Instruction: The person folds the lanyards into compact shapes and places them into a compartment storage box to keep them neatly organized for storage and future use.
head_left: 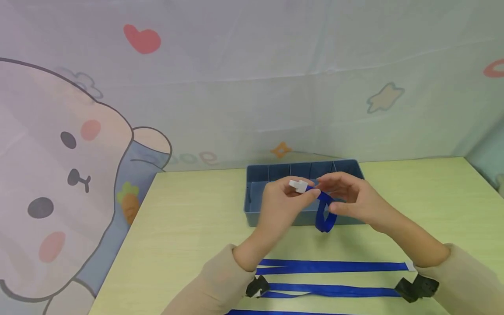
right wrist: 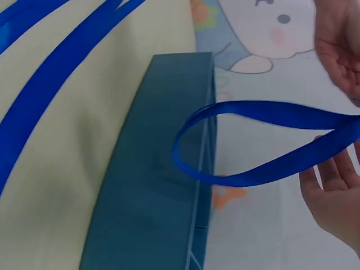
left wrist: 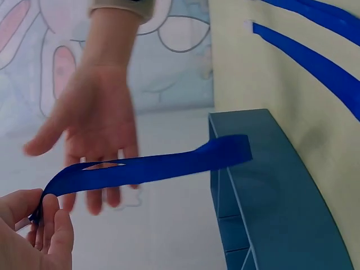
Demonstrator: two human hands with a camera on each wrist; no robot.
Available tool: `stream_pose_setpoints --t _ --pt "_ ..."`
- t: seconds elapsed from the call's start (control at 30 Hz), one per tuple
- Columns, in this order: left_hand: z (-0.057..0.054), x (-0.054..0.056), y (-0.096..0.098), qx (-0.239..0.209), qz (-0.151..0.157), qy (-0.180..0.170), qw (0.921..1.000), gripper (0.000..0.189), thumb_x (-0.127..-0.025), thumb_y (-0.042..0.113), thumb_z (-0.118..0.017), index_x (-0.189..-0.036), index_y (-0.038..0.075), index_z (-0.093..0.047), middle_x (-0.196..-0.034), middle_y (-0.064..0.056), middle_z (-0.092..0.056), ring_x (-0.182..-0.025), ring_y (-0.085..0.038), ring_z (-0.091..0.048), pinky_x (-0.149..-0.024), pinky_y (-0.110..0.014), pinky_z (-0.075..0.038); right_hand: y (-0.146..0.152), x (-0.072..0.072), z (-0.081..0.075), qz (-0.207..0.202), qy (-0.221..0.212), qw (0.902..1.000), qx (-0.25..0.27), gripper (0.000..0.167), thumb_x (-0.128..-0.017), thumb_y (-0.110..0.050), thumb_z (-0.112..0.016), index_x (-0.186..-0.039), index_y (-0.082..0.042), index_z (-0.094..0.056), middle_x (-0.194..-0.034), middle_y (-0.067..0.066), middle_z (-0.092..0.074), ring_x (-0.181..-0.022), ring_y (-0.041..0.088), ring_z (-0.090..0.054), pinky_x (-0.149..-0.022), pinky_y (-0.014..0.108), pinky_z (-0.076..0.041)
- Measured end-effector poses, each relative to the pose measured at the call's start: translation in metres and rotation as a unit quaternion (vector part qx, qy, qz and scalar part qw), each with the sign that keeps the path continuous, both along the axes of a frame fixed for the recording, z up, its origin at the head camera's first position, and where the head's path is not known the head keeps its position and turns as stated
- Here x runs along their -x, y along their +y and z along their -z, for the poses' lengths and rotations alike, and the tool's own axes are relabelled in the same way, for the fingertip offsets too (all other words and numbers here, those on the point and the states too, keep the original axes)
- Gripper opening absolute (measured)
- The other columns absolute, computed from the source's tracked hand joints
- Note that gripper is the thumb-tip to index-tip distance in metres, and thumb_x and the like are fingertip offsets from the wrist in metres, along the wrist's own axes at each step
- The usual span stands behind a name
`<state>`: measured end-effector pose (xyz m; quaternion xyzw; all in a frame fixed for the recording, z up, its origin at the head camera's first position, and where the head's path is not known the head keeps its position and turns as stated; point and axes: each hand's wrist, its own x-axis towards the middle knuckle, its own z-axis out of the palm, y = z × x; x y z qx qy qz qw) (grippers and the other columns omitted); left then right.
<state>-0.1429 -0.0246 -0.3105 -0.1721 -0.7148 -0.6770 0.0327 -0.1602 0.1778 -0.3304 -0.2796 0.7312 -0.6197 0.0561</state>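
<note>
Pale printed cloth (head_left: pixel 252 52) hung behind a yellow-green tabletop (head_left: pixel 189 214), with a large cartoon animal (head_left: pixel 67 240) at the far left and a red heart (head_left: pixel 142 40) above and to its right. Next along came the left hand (head_left: pixel 277 208), its thumb and fingers pinching a blue ribbon lanyard (head_left: pixel 325 227) just beside a white clip (head_left: pixel 301 186). Beyond the hands stood a blue-grey plastic box (head_left: pixel 299 219), its far side divided into small compartments. From that pinch the lanyard reached rightward and drooped into a loop in front of the box, raised off the tabletop. Nearer the person, more blue lanyards (head_left: pixel 334 267) lay crosswise, the nearest partly out of view. Farthest right of the pair, the right hand (head_left: pixel 352 199) was beside the loop, its fingers released and loose; whether its thumb brushed the ribbon was hard to tell.
</note>
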Motion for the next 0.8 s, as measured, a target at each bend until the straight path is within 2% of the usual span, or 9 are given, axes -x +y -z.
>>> stream_pose_setpoints --t 0.07,0.13,0.27,0.4,0.57,0.8 --pt "-0.004 -0.001 -0.001 -0.015 0.001 -0.025 0.9996 0.016 -0.082 0.012 -0.072 -0.092 0.0 -0.069 -0.084 -0.008 -0.066 -0.074 -0.012 -0.061 -0.066 -0.024 -0.051 0.001 0.001 0.007 -0.004 0.002 0.9996 -0.027 0.042 -0.085 -0.002 -0.065 -0.125 -0.003 -0.051 -0.114 0.002 -0.059 -0.102 0.014 -0.057 -0.085 0.024 -0.049" --pt "-0.008 -0.002 -0.002 -0.026 0.002 -0.047 0.9986 0.017 -0.082 0.012 -0.072 -0.092 -0.001 -0.069 -0.084 -0.009 -0.066 -0.075 -0.014 -0.061 -0.066 -0.024 -0.051 0.001 0.001 0.013 0.006 -0.005 0.9991 -0.041 0.043 -0.083 -0.002 -0.068 -0.123 -0.003 -0.053 -0.107 0.004 -0.061 -0.095 0.016 -0.059 -0.08 0.025 -0.051" --pt "-0.013 -0.003 -0.004 -0.044 -0.005 -0.079 0.9959 0.016 -0.082 0.009 -0.071 -0.093 -0.003 -0.068 -0.084 -0.01 -0.066 -0.077 -0.016 -0.063 -0.069 -0.028 -0.051 0.002 0.002 0.021 0.006 -0.024 0.9994 -0.024 0.036 -0.082 0.002 -0.067 -0.116 -0.008 -0.058 -0.09 0.005 -0.063 -0.077 0.019 -0.062 -0.067 0.027 -0.054" --pt "-0.015 -0.002 -0.007 -0.063 -0.016 -0.108 0.992 0.015 -0.082 0.008 -0.071 -0.092 -0.002 -0.068 -0.085 -0.01 -0.066 -0.078 -0.02 -0.067 -0.076 -0.037 -0.053 0.006 0.002 0.024 -0.012 -0.025 0.9996 -0.007 0.032 -0.082 0.006 -0.065 -0.107 -0.014 -0.062 -0.082 0.002 -0.065 -0.068 0.017 -0.06 -0.06 0.027 -0.052" --pt "-0.018 0.002 -0.017 -0.084 -0.036 -0.098 0.9909 0.019 -0.082 0.007 -0.072 -0.096 -0.004 -0.067 -0.086 -0.012 -0.064 -0.079 -0.024 -0.068 -0.077 -0.036 -0.054 0.012 0.0 0.027 -0.03 -0.041 0.9987 -0.006 0.016 -0.083 0.006 -0.064 -0.091 -0.008 -0.067 -0.08 0.001 -0.068 -0.067 0.019 -0.064 -0.062 0.03 -0.054" --pt "-0.019 0.011 -0.035 -0.117 -0.086 -0.12 0.9821 0.021 -0.081 0.006 -0.072 -0.098 -0.005 -0.066 -0.085 -0.01 -0.064 -0.08 -0.024 -0.068 -0.079 -0.033 -0.054 0.023 -0.002 0.033 -0.054 -0.071 0.9959 0.01 0.021 -0.086 0.007 -0.06 -0.088 -0.011 -0.07 -0.079 0.001 -0.068 -0.068 0.015 -0.063 -0.065 0.029 -0.055"
